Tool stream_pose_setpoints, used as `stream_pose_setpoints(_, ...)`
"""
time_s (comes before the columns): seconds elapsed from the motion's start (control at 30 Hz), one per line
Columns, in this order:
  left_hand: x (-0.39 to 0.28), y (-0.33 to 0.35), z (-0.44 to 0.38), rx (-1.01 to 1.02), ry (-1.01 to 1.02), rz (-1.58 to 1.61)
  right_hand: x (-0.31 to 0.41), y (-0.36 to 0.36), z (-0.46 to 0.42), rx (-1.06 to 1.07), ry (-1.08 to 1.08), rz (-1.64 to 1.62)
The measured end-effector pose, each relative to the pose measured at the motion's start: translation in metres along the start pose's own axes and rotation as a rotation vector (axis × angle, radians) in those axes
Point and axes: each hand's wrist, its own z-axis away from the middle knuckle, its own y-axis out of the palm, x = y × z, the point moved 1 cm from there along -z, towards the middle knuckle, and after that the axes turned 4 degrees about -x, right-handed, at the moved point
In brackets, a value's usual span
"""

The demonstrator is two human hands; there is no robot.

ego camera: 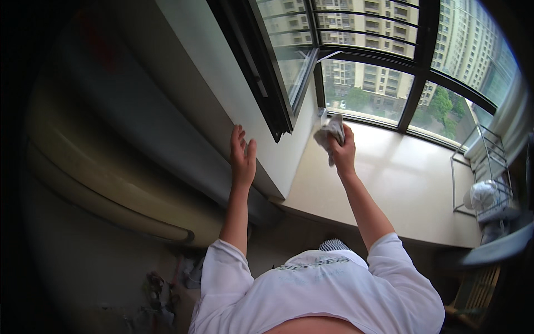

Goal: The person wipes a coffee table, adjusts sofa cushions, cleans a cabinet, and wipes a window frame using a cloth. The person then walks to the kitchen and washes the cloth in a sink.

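Observation:
My right hand (345, 152) grips a crumpled, light grey cloth (333, 132) above the pale window sill (367, 183), near its far left corner. Just behind the cloth is a small clear object (322, 115), too blurred to name. My left hand (243, 156) is raised with its fingers apart, holding nothing, close to the edge of the white wall (250, 112). To the right of that hand, a dark-framed window sash (288, 83) stands swung inward, its lower corner jutting over the sill.
Fixed panes in dark frames (422, 75) run behind the sill. At the right end stand a metal wire rack (454, 183), a white plastic bag (484, 195) and a pale curtain (507, 121). A bed-like padded piece (112, 183) fills the left side.

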Motion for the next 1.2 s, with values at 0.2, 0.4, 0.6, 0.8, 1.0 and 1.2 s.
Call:
stream_pose_setpoints(0.2, 0.022, 0.059, -0.033, -0.087, -0.201, 0.23, -0.026, 0.081, -0.032, 0.194, -0.46, 0.075)
stream_pose_setpoints(0.4, 0.025, 0.093, -0.032, -0.105, -0.2, 0.34, -0.045, 0.091, -0.033, 0.326, -0.479, 0.186)
stream_pose_setpoints(0.6, 0.029, 0.104, -0.026, -0.183, -0.228, 0.242, -0.108, 0.122, -0.145, 0.061, -0.351, -0.011)
stream_pose_setpoints(0.8, 0.014, 0.13, -0.023, -0.359, -0.243, 0.017, -0.17, 0.144, -0.284, -0.013, -0.222, -0.055)
stream_pose_setpoints(1.0, -0.003, 0.146, -0.026, -0.268, -0.271, -0.407, -0.23, 0.164, -0.421, -0.075, -0.369, 0.388)
stream_pose_setpoints(1.2, -0.013, 0.145, -0.032, -0.092, -0.307, -0.49, -0.234, 0.164, -0.461, 0.019, -0.055, 0.537)
